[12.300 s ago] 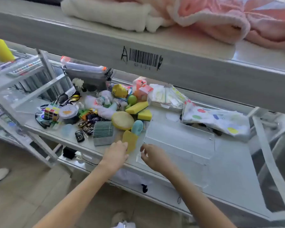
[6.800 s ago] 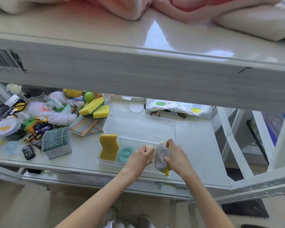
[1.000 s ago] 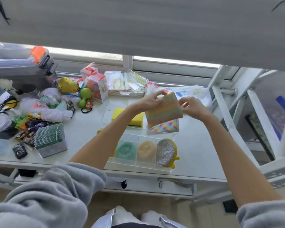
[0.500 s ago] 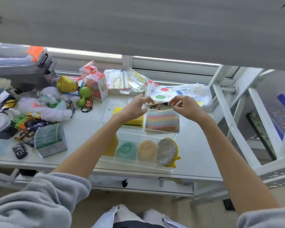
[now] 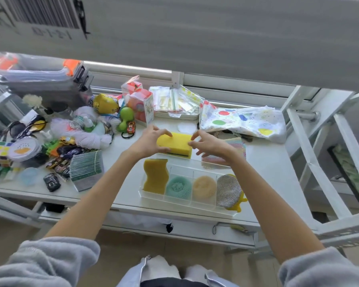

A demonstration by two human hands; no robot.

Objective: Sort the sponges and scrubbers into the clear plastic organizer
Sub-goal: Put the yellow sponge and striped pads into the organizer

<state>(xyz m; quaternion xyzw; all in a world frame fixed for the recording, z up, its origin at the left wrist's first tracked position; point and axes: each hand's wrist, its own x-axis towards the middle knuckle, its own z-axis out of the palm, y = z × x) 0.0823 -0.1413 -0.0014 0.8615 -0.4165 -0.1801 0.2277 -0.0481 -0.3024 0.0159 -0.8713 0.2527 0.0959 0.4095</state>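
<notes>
The clear plastic organizer (image 5: 187, 207) sits near the table's front edge. Its front row holds a wavy yellow sponge (image 5: 155, 176), a teal scrubber (image 5: 177, 188), a peach scrubber (image 5: 203, 187) and a silver scrubber (image 5: 228, 190). Rainbow-striped cloths (image 5: 235, 151) stand in the back right part. A yellow rectangular sponge (image 5: 175, 144) lies at the back left of the organizer. My left hand (image 5: 151, 140) curls around its left end. My right hand (image 5: 210, 145) has spread fingers, with fingertips at the sponge's right end.
Toys, toy cars and a green ribbed pack (image 5: 87, 170) crowd the table's left half. A polka-dot bag (image 5: 244, 123) lies at the back right. A grey shelf beam (image 5: 195, 38) hangs overhead, and white frame struts (image 5: 311, 162) slant at the right.
The striped cloth has been let go in the organizer's back right part. Both hands moved left and down onto the yellow rectangular sponge.
</notes>
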